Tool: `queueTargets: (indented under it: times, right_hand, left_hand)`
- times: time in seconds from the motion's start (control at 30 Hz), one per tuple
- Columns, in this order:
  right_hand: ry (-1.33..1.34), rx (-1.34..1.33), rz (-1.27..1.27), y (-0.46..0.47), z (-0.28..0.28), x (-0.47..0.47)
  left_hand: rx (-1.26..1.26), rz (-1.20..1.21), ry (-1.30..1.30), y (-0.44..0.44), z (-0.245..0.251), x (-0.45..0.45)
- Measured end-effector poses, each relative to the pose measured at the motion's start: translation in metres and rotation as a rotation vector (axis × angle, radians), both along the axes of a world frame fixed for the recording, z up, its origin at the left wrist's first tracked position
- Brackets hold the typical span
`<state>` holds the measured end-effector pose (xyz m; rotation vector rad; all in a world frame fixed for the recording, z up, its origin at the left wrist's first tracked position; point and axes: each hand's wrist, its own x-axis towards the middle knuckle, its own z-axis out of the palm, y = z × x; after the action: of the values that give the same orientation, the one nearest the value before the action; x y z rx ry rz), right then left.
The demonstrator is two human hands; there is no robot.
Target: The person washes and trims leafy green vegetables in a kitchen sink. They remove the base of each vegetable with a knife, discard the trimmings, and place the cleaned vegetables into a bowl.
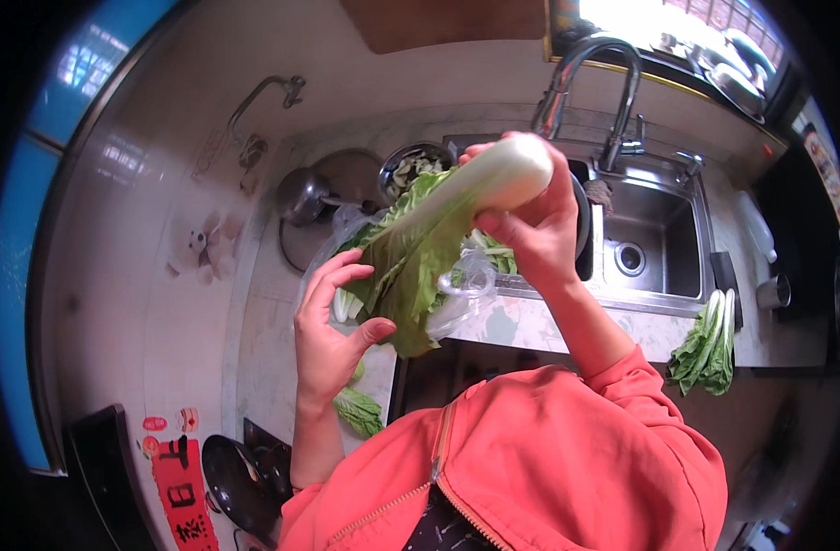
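A head of Chinese cabbage (pixel 427 234) is held up over the counter, its pale base at the upper right and its green leaves hanging toward the lower left. Around that white base my right hand (pixel 547 217) is closed, thumb on the near side. My left hand (pixel 334 324) is at the leafy end with thumb and fingers spread; its fingertips are close to the leaf edge, and whether they touch is unclear. Behind the cabbage, a clear plastic bag (pixel 471 282) lies on the counter, partly hidden, with more leafy greens (pixel 495 253) beside it.
A stainless steel sink (pixel 657 234) with a tall faucet (pixel 626 103) is at the right. Bok choy (pixel 706 344) overhangs the counter's front edge. At the back left are a metal bowl of cut pieces (pixel 416 165) and a metal pot (pixel 303 196). A black wok (pixel 237 479) stands lower left.
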<state>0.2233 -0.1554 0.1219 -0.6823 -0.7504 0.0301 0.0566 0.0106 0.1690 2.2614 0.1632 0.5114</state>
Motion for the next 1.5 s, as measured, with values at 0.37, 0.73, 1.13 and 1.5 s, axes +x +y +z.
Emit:
queueTargets:
  times: [0.37, 0.73, 1.13, 1.5]
  right_hand:
    - [0.401, -0.041, 0.271, -0.079, -0.017, 0.052]
    - [0.368, -0.407, 0.178, -0.094, -0.102, 0.106]
    - [0.277, -0.768, 0.204, -0.098, -0.096, 0.126]
    - [0.205, -0.67, 0.146, -0.085, -0.086, 0.126]
  left_hand:
    - [-0.536, -0.34, 0.036, -0.056, -0.009, 0.13]
    - [-1.023, -0.358, 0.557, -0.1, -0.099, 0.198]
    - [-0.668, -0.193, 0.382, -0.087, -0.11, 0.207]
    - [-0.674, -0.239, 0.213, -0.078, -0.113, 0.208]
